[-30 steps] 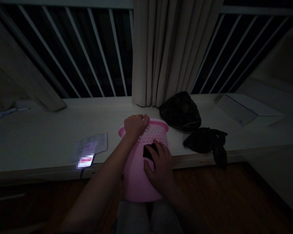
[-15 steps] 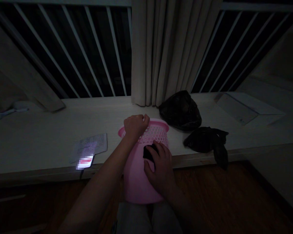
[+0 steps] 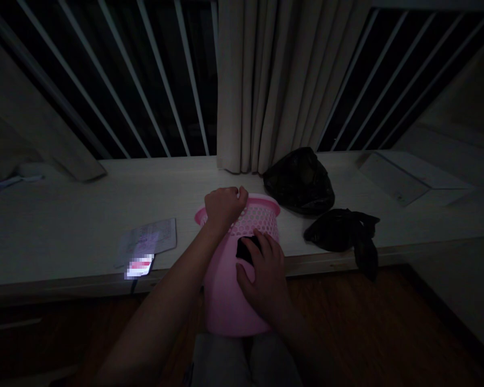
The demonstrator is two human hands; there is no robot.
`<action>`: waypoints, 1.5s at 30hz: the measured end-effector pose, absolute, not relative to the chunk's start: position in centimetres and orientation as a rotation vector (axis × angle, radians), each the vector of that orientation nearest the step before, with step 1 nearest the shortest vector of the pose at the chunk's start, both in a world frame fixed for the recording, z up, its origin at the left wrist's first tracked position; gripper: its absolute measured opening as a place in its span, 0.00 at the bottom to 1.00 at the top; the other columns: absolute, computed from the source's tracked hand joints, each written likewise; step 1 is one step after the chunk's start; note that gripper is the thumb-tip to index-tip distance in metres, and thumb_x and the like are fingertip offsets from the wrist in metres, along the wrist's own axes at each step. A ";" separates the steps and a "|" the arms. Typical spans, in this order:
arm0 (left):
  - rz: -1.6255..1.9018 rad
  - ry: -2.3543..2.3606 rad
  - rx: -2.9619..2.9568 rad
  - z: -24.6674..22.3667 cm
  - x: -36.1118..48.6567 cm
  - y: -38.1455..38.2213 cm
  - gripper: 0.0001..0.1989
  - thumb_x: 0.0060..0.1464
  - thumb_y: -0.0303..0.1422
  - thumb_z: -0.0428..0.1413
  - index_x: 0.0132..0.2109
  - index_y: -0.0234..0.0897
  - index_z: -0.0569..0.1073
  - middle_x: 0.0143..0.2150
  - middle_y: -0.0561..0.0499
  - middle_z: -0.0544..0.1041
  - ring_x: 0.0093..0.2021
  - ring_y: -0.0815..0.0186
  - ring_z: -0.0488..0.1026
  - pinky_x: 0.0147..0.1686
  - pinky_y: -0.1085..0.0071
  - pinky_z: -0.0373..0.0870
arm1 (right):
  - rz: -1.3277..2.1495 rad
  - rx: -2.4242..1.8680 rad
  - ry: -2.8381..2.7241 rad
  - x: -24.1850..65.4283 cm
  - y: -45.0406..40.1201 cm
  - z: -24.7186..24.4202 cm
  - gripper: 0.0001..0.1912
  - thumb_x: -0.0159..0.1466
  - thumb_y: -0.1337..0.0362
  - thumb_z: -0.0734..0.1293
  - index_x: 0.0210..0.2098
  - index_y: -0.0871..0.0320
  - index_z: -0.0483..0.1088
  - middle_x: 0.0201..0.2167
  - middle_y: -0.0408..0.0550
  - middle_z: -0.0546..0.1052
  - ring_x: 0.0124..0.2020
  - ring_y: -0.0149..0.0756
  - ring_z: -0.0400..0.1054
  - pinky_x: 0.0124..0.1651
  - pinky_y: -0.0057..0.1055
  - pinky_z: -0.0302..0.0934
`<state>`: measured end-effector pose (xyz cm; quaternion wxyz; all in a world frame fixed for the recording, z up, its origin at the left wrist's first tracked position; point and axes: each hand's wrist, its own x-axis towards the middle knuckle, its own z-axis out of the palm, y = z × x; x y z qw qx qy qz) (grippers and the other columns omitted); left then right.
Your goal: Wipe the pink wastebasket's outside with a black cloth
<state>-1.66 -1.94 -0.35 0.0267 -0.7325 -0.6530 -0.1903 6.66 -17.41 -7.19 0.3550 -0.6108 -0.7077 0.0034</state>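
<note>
A pink plastic basket (image 3: 236,301) stands in front of my lap, its honeycomb mesh band and flared rim toward the ledge. My left hand (image 3: 225,207) is closed at the rim, on its left and near side. What lies inside that fist is hidden. Against the basket's side, just below the mesh, my right hand (image 3: 266,269) presses a small black piece (image 3: 247,250) that looks like cloth. The fingers curve over it and the thumb sits lower, apart from it.
On the pale ledge (image 3: 76,226) lie a large black plastic bag (image 3: 300,183) and a smaller knotted one (image 3: 333,231) overhanging the edge. A lit phone (image 3: 141,266) rests by papers (image 3: 157,236) at left. A whitish box (image 3: 411,177) sits at right, a curtain (image 3: 258,91) behind.
The view has tilted slightly. My right hand and the black piece have barely shifted on the basket; my left hand stays at the rim.
</note>
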 end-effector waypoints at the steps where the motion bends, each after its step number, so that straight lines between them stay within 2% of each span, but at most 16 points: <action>1: -0.593 -2.023 -2.268 -0.4 -1.7 -1.9 0.28 0.62 0.42 0.38 0.42 0.35 0.81 0.37 0.39 0.81 0.39 0.54 0.77 0.39 0.62 0.65 | 0.011 -1.576 -1.830 6.6 -17.4 -7.2 0.23 0.61 0.62 0.62 0.56 0.57 0.65 0.63 0.55 0.61 0.62 0.52 0.52 0.62 0.54 0.50; 8: -0.621 -2.043 -2.284 -0.3 -1.7 -2.0 0.29 0.61 0.43 0.37 0.42 0.34 0.81 0.38 0.38 0.80 0.41 0.52 0.76 0.41 0.59 0.65 | 0.011 -1.525 -1.847 6.8 -17.5 -7.3 0.23 0.62 0.63 0.62 0.57 0.58 0.65 0.63 0.56 0.60 0.63 0.53 0.50 0.62 0.56 0.49; 21: -0.611 -2.039 -2.267 -0.2 -1.7 -2.1 0.28 0.62 0.43 0.38 0.42 0.34 0.81 0.38 0.38 0.81 0.41 0.52 0.77 0.40 0.60 0.65 | 0.014 -1.401 -1.882 6.9 -17.8 -7.0 0.20 0.60 0.66 0.62 0.52 0.54 0.70 0.60 0.51 0.67 0.62 0.49 0.53 0.63 0.52 0.49; 45: -0.604 -2.021 -2.258 -0.3 -1.9 -2.0 0.28 0.62 0.42 0.38 0.41 0.35 0.81 0.37 0.40 0.81 0.39 0.53 0.77 0.38 0.62 0.66 | 0.042 -1.389 -2.044 7.6 -16.8 -6.7 0.24 0.61 0.64 0.62 0.57 0.57 0.64 0.63 0.59 0.61 0.66 0.50 0.51 0.65 0.54 0.49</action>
